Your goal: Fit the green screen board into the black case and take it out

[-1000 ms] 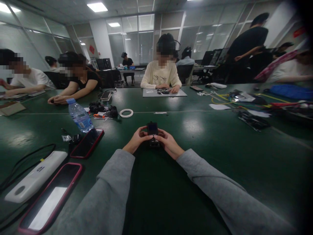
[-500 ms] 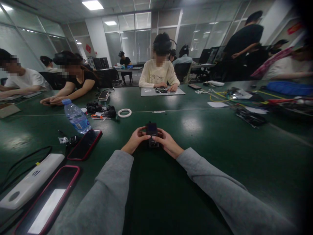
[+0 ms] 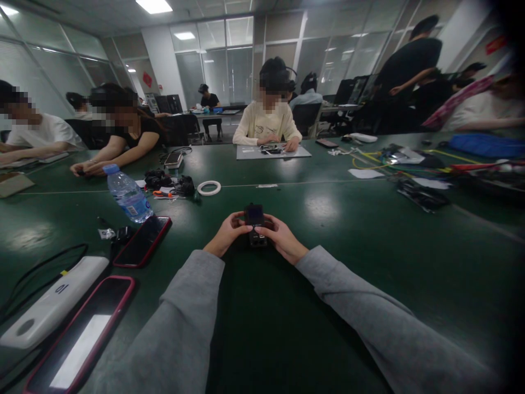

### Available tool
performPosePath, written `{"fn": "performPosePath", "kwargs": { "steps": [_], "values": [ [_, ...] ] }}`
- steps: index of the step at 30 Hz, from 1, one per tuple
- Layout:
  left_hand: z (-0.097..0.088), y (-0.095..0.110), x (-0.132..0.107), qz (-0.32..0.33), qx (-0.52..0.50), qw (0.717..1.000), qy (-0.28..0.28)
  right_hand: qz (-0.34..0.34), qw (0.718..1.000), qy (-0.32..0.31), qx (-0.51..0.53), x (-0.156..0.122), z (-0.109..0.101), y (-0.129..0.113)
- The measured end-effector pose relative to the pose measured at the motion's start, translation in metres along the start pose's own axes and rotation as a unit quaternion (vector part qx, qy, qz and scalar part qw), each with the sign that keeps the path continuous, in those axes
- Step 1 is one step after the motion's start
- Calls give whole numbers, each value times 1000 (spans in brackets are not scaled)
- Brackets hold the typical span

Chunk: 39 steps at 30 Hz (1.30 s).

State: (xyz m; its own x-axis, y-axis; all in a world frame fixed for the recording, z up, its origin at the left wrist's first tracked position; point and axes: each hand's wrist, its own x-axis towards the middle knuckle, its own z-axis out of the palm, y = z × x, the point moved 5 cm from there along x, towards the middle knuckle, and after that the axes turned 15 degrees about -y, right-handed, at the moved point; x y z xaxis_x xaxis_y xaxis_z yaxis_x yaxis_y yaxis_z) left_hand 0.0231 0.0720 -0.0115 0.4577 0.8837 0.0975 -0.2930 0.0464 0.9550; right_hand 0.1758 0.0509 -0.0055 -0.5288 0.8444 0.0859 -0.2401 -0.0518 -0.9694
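Observation:
A small black device with a little dark screen (image 3: pixel 256 214) stands on the green table, in the middle of the head view. My left hand (image 3: pixel 228 233) grips its left side, with the thumb across the front below the screen. On the opposite side my right hand (image 3: pixel 284 238) holds it the same way, thumb tip near the other thumb. Both hands are closed around it, and the fingers behind it are partly hidden. The lower front carries small markings and round details too small to read.
To the left lie a red-rimmed phone (image 3: pixel 143 241), a larger pink-rimmed phone (image 3: pixel 82 334), a white device (image 3: pixel 57 301) with black cables and a leaning water bottle (image 3: pixel 128 196). Farther off are a white ring (image 3: pixel 209 188) and a person at a grey board (image 3: pixel 303 153). Cables and packets lie right.
Both hands keep their hold on the black device, which has hardly moved. The person across the table has shifted one hand slightly.

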Motion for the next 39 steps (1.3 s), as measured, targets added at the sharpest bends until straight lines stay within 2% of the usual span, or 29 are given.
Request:
{"fn": "performPosePath", "kwargs": {
  "steps": [9, 15, 39],
  "values": [
    [5, 3, -1, -7, -35, 999, -29, -8, 1000, 14, -3, 0, -1, 3],
    [5, 4, -2, -23, -31, 999, -26, -8, 1000, 9, -18, -1, 2, 0],
    [5, 6, -3, -8, -20, 1000, -21, -14, 999, 16, -37, -1, 6, -1]
  ]
}}
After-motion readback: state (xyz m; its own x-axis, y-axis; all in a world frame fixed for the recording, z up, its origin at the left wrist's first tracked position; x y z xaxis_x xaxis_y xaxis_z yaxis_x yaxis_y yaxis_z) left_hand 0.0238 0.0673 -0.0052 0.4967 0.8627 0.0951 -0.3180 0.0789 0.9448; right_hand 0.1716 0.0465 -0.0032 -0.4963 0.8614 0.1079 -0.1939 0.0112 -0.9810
